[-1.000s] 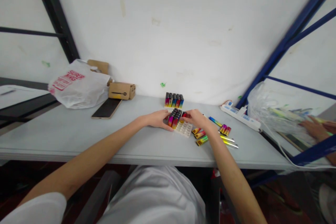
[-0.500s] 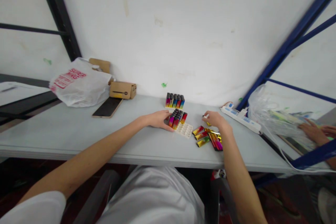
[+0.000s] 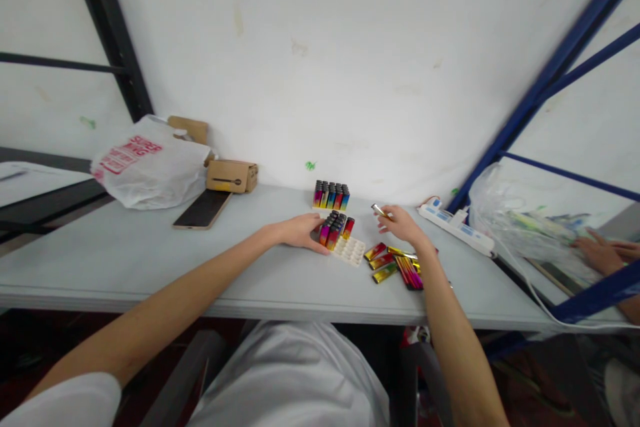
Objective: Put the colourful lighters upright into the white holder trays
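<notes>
My left hand (image 3: 301, 232) curves round the left side of a white lighter tray (image 3: 354, 251), its thumb in front and its fingers partly hidden behind. Several upright lighters (image 3: 332, 235) with black tops and rainbow-coloured bodies fill the tray's left part; the round slots on its right show bare. In the air right of the tray, my right hand (image 3: 403, 225) pinches a single lighter (image 3: 382, 212), tilted, its shiny end pointing up and left. Below that hand lies a loose pile of lighters (image 3: 384, 272) in red, gold, green and purple. Behind the tray stands a full block of lighters (image 3: 331, 196).
To the left are a phone (image 3: 204, 209), a small cardboard box (image 3: 231, 176) and a white plastic bag (image 3: 155, 163). A power strip (image 3: 457, 227) with a cable lies at the right. Beyond the blue frame (image 3: 533, 93), another person's hands (image 3: 603, 253) work near clear plastic.
My right hand has lifted from near the pile and moved left toward the tray, a lighter now plainly showing in its fingers. My left hand stays at the tray.
</notes>
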A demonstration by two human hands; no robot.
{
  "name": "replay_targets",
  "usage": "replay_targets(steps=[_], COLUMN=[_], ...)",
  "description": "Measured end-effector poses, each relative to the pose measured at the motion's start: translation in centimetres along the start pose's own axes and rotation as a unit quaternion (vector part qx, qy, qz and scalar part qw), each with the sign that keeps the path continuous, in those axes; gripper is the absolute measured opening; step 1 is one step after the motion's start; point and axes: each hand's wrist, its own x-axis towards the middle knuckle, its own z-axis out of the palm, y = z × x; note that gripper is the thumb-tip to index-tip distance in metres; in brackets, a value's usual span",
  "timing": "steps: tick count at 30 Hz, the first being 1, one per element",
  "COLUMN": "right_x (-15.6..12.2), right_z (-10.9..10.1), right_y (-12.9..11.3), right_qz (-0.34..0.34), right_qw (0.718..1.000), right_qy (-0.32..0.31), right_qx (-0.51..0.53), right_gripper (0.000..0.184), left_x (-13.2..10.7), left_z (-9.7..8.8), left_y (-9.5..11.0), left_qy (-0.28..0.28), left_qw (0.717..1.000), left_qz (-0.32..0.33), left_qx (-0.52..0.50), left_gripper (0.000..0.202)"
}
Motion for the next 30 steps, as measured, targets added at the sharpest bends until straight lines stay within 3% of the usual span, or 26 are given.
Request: replay_targets(steps=[3, 10, 13, 18, 23, 27, 30], right_x=[-0.6, -2.4, -2.3, -1.3, -1.3, -1.2, -1.1], right_z=[0.2, 0.9, 2.1, 4.6, 5.6, 5.5, 5.4], right_y=[-1.8, -6.8, -7.6, -7.2, -6.7, -6.5, -6.4], right_qz=[-0.019, -0.047, -0.029, -0.042, -0.069, -0.079, -0.082], right_qw=[0.986, 0.959, 0.97, 0.995, 0.983, 0.982, 0.984], right_qy=[0.017, -0.04, -0.036, 0.071, 0.163, 0.152, 0.142], right_qx=[0.164, 0.277, 0.238, 0.063, -0.045, -0.074, -0.071], right_gripper=[0.02, 0.038, 0.051, 0.064, 0.049, 0.035, 0.035], left_x=[0.0, 0.1, 0.0, 0.0, 0.1, 0.1, 0.0], left_z=[-0.1, -0.3, -0.3, -0.2, -0.3, -0.2, -0.2], left_y=[0.2, 0.7, 0.6, 0.6, 0.7, 0.7, 0.6], left_qy=[0.002, -0.003, 0.0, 0.005, -0.001, 0.005, 0.009], left_qw=[1.0, 1.0, 1.0, 1.0, 1.0, 0.999, 1.0], left_qz=[-0.004, 0.011, 0.009, -0.005, -0.004, -0.02, -0.006], left_qx=[0.003, -0.008, 0.0, 0.023, 0.023, 0.032, 0.023], left_gripper=[0.075, 0.072, 0.074, 0.074, 0.069, 0.071, 0.07])
